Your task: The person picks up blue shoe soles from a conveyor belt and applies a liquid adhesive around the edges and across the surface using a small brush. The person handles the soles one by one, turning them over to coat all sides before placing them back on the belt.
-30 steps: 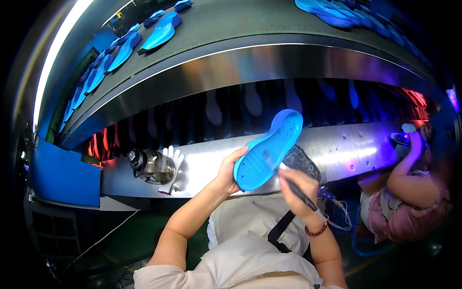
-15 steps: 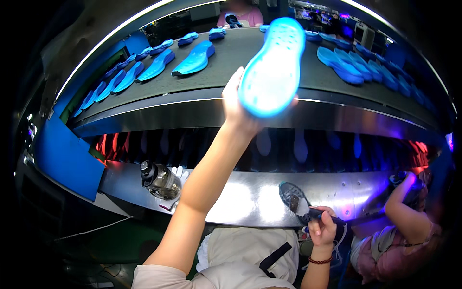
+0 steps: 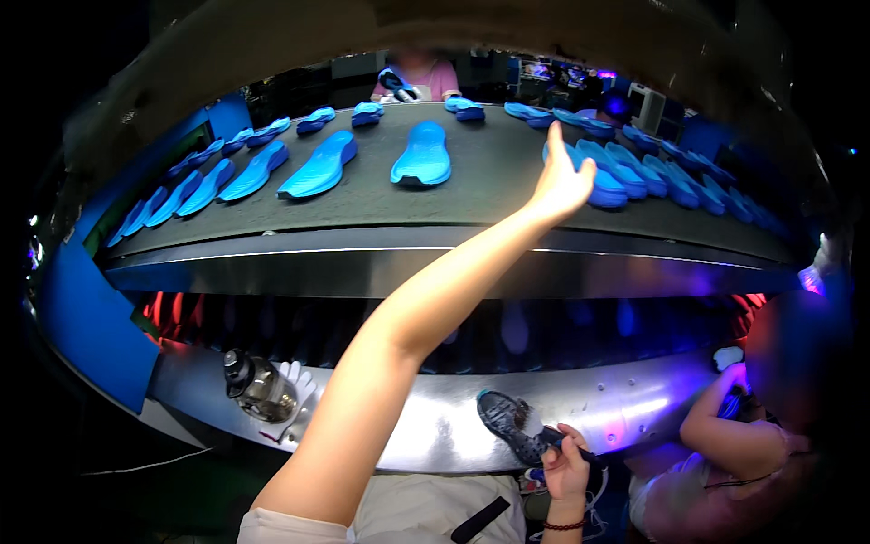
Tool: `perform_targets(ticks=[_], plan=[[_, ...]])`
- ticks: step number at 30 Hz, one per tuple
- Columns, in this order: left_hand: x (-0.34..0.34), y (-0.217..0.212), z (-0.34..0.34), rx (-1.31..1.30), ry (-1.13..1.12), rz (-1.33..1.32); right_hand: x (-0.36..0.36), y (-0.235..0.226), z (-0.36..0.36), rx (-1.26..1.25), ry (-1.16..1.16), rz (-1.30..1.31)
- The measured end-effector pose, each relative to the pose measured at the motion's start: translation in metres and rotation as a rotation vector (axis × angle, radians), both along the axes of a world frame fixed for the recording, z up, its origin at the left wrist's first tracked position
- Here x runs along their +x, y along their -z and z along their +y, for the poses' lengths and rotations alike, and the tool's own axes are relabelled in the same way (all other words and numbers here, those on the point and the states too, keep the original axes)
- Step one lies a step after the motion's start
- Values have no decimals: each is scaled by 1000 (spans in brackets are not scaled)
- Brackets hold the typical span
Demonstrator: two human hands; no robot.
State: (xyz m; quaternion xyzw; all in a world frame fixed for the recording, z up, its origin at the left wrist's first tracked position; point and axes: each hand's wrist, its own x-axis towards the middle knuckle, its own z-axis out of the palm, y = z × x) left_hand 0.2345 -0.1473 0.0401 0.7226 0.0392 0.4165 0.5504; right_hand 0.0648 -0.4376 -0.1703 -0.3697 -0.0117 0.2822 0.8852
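Note:
My left hand [image 3: 564,184] reaches far out over the dark belt to the right, thumb and fingers apart. It is at the nearest blue shoe sole [image 3: 607,192] of a close-set group; whether it touches the sole I cannot tell. A single blue sole [image 3: 421,154] lies on the belt left of my forearm, its dark-edged end toward me. Low in front of me, my right hand [image 3: 566,465] is closed on a dark-handled brush [image 3: 533,422] with pale bristles. The brush is over a black patterned outsole [image 3: 498,412] on the metal ledge.
More blue soles [image 3: 317,168] line the belt [image 3: 362,204] at left and far side. A dark-lidded bottle [image 3: 260,388] stands by a white glove [image 3: 297,385] on the metal ledge [image 3: 435,399]. A co-worker [image 3: 743,435] sits at right; another [image 3: 417,80] is across the belt.
The blue sole my left hand held up now lies on the belt. That hand has let go and moved right to the sole group. My right hand still holds the brush.

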Motion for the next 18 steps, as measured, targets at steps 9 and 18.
perform_targets(ticks=[9, 18], plan=[[3, 9, -4, 1049, -305, 252, -1, 3, -3, -81, 69, -19], [-191, 67, -23, -489, 9, -495, 1, -2, -7, -123, 139, -121]])
